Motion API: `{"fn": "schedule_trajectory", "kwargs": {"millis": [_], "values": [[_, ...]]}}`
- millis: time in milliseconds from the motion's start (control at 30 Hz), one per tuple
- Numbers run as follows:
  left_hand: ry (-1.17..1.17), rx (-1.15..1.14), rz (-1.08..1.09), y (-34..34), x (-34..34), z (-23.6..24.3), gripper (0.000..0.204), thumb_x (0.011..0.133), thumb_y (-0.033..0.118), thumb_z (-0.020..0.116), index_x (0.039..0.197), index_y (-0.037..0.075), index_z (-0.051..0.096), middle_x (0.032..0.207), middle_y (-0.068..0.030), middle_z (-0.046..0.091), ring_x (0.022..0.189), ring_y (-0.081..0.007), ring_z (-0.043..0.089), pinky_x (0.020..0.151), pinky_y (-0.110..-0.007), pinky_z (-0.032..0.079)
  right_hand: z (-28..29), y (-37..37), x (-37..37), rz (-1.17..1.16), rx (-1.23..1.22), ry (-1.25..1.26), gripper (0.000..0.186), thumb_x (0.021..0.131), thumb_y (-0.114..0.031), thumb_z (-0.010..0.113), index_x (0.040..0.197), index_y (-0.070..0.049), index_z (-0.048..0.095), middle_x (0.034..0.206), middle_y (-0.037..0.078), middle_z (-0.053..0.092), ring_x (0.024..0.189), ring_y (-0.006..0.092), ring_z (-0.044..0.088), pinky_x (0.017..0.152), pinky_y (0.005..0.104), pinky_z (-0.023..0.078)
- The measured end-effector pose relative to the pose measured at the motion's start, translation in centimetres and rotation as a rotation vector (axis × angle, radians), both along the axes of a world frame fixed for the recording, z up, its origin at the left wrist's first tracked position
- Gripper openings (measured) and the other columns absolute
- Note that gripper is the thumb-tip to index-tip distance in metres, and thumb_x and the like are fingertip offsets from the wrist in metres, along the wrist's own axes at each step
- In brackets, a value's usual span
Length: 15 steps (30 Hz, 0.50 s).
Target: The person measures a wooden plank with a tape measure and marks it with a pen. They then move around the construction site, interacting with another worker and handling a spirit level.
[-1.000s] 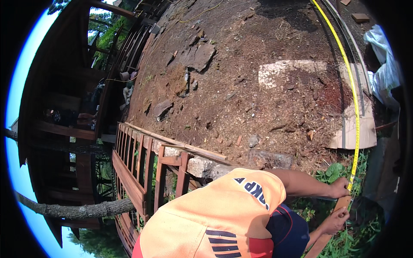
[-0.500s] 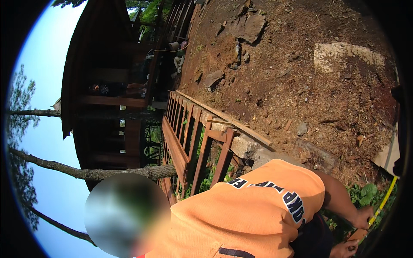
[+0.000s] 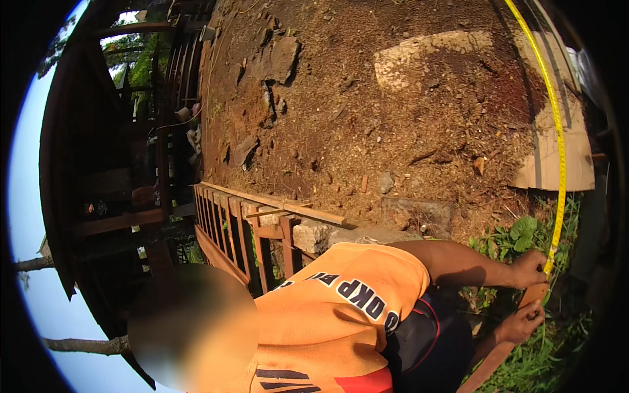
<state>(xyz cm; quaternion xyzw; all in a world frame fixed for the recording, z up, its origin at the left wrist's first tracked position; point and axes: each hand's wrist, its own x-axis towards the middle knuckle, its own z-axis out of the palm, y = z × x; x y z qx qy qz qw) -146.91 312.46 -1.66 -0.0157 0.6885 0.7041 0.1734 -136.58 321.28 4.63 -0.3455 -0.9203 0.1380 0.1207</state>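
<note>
Neither of my hands is in view. A co-worker in an orange shirt (image 3: 341, 295) and dark cap (image 3: 419, 347) bends over at the lower right. Their upper hand (image 3: 527, 268) grips near the lower end of a yellow tape measure (image 3: 560, 147), which runs up along the right side. Their other hand (image 3: 524, 321) is on a narrow wooden board (image 3: 488, 367) just below the tape. A blurred patch hides part of the lower left.
Bare dirt (image 3: 327, 144) with broken rocks (image 3: 278, 62) fills the middle, with flattened cardboard (image 3: 550, 177) at right. A slatted wooden railing (image 3: 239, 229) edges the dirt. A dark timber building (image 3: 98, 164), tree trunks (image 3: 78, 345) and weeds (image 3: 524, 232) surround it.
My view swung away from the tape half a second ago and has swung back. The co-worker still holds the tape and board, now with more of the board showing.
</note>
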Motion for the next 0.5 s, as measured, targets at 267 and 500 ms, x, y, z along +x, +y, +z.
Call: {"fn": "schedule_trajectory", "kwargs": {"millis": [267,500], "values": [[-0.397,0.264,-0.190,-2.9,-1.9,4.2,0.007,0.092,0.005,0.066,0.092,-0.002,0.069,0.080,-0.0036,0.069,0.066,-0.0067,0.060,0.059,-0.023,0.048,1.2,-1.1,-1.0,0.034,0.032,0.143,0.020,0.090,-0.032,0.072,0.090,-0.014,0.063,0.075,0.005,0.068,0.067,0.0280,0.066,0.064,0.0411,0.047],[-0.368,0.235,-0.172,-3.4,-1.9,5.2,0.010,0.092,0.006,0.066,0.089,-0.003,0.069,0.082,-0.0048,0.070,0.069,-0.0093,0.061,0.063,-0.026,0.049,2.2,-1.6,-1.4,0.034,0.015,0.197,0.020,0.090,-0.031,0.071,0.089,-0.013,0.063,0.077,0.006,0.070,0.067,0.0287,0.066,0.064,0.0409,0.048]]}}
